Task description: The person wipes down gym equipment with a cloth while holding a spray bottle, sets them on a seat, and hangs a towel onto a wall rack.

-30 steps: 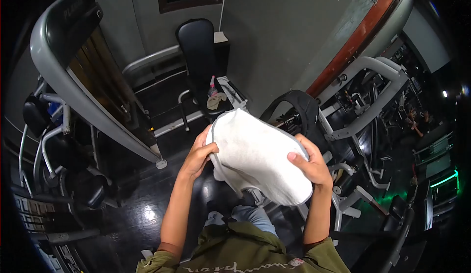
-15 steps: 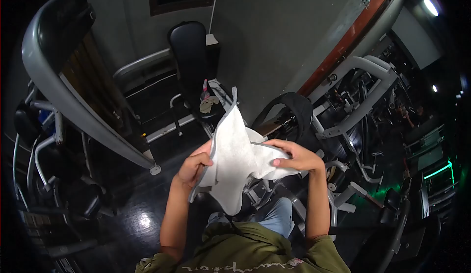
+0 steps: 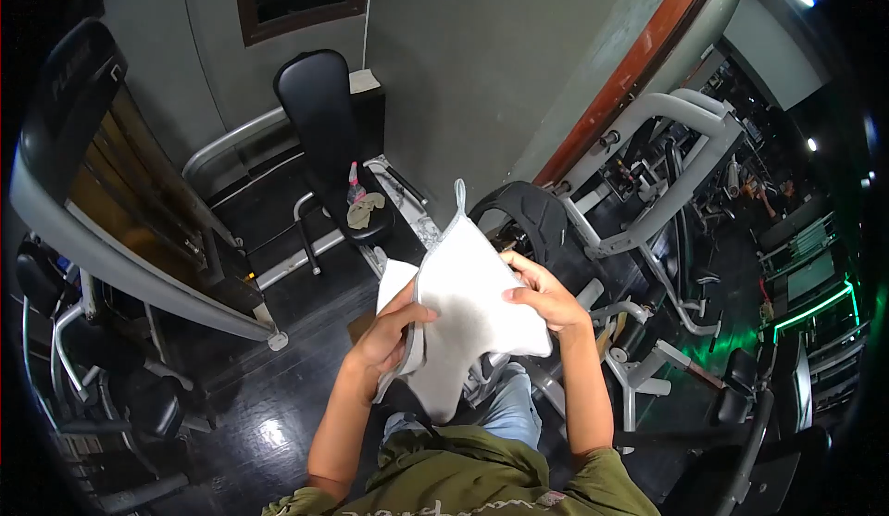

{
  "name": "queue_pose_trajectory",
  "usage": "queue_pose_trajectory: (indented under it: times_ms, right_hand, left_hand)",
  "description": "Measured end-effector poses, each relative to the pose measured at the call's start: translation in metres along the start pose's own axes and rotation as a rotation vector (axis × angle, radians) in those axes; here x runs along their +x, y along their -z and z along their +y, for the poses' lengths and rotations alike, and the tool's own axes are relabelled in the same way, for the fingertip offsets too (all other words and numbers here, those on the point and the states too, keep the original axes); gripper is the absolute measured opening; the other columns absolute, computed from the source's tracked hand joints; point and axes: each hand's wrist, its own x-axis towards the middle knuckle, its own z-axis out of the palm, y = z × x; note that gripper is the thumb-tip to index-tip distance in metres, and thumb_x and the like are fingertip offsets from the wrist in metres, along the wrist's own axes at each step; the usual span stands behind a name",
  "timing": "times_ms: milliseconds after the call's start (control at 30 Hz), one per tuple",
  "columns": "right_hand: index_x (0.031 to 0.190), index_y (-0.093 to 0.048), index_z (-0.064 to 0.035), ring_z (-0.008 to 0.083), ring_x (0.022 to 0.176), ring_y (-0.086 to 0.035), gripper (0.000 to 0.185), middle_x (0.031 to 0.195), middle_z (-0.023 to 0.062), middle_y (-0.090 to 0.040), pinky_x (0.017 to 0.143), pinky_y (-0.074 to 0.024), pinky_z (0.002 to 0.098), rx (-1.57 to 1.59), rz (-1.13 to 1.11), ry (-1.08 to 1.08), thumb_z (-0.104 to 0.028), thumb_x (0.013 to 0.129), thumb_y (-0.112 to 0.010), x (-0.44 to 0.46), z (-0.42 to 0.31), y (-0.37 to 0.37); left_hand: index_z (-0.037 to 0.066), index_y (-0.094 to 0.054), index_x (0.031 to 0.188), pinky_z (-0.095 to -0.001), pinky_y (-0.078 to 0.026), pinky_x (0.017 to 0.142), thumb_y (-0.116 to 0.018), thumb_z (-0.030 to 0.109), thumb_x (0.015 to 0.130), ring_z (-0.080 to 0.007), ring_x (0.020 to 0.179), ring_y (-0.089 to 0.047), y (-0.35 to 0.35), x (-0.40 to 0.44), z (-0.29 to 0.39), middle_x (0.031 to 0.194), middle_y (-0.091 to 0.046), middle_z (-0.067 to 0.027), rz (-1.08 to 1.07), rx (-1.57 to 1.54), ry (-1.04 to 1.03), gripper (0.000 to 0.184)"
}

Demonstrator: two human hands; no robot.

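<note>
A white cloth (image 3: 468, 303) with grey edging and a small hanging loop hangs between my hands in front of my body. My left hand (image 3: 387, 333) grips its left side, the thumb lying on top of the fabric. On the right side, my right hand (image 3: 546, 295) pinches the cloth between thumb and fingers. The lower part droops in folds over my lap, with a greyish shade near the bottom. Part of the cloth behind the left hand is folded back.
A black padded seat machine (image 3: 319, 99) stands ahead, with a pink-topped bottle (image 3: 355, 182) and a crumpled beige cloth (image 3: 365, 210) on its seat. A black bag (image 3: 528, 215) is beyond my right hand. Grey weight machines (image 3: 120, 266) flank both sides.
The cloth has been turned and spread flatter toward me, its loop now upright. Both hands have shifted their hold slightly, and the camera view has swung a little to the right.
</note>
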Motion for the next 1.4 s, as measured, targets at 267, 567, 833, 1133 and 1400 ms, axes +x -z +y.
queue_pose_trajectory:
  times_ms: [267,567,833,1133,1400]
  right_hand:
    - [0.142,-0.044,-0.0031,0.0077,0.086,-0.06,0.064,0.102,0.0062,-0.065,0.077,-0.0469,0.0213,0.081,-0.061,0.069,0.011,0.08,-0.055,0.011,-0.04,0.122]
    - [0.145,-0.042,-0.0057,0.0043,0.077,-0.056,0.064,0.088,0.0007,-0.063,0.07,-0.0408,0.018,0.245,-0.296,0.112,0.002,0.083,-0.055,0.065,-0.051,0.341]
    - [0.149,-0.036,-0.0041,0.009,0.093,-0.061,0.061,0.112,0.01,-0.065,0.086,-0.0463,0.023,0.241,-0.349,0.059,-0.005,0.092,-0.058,0.073,-0.015,0.461]
    - [0.126,-0.06,-0.0022,0.0044,0.083,-0.056,0.03,0.092,-0.001,-0.062,0.074,-0.0446,0.0205,0.128,0.059,0.179,-0.017,0.1,-0.057,0.081,-0.001,0.504]
    - [0.109,-0.072,-0.0025,0.0056,0.079,-0.053,0.029,0.085,-0.0023,-0.057,0.071,-0.0416,0.0203,0.015,0.256,0.362,-0.026,0.1,-0.057,0.076,-0.034,0.506]
  left_hand:
    - [-0.003,-0.067,0.08,-0.0318,-0.055,0.061,-0.058,0.006,0.078,-0.0207,0.063,-0.064,-0.057,0.093,-0.025,0.071,-0.065,-0.0102,-0.042,-0.378,0.195,0.012]
    - [-0.01,-0.061,0.115,-0.031,-0.056,0.074,-0.059,0.015,0.084,-0.0194,0.08,-0.068,-0.117,0.235,-0.028,0.099,-0.069,-0.0164,0.072,0.141,0.163,0.04]
    - [-0.003,-0.067,0.11,-0.0244,-0.047,0.077,-0.064,0.021,0.092,-0.0086,0.085,-0.059,-0.22,0.354,-0.03,0.095,-0.067,-0.0019,0.148,0.566,0.142,0.03]
    - [0.001,-0.062,0.119,-0.0262,-0.047,0.071,-0.058,0.03,0.099,-0.0074,0.078,-0.055,-0.254,0.444,-0.06,0.09,-0.07,-0.0029,-0.108,1.087,-0.133,0.035]
    - [0.003,-0.069,0.103,-0.0254,-0.039,0.053,-0.074,0.023,0.086,-0.005,0.058,-0.047,-0.286,0.476,-0.064,0.072,-0.065,-0.0011,0.112,1.123,-0.482,0.027]
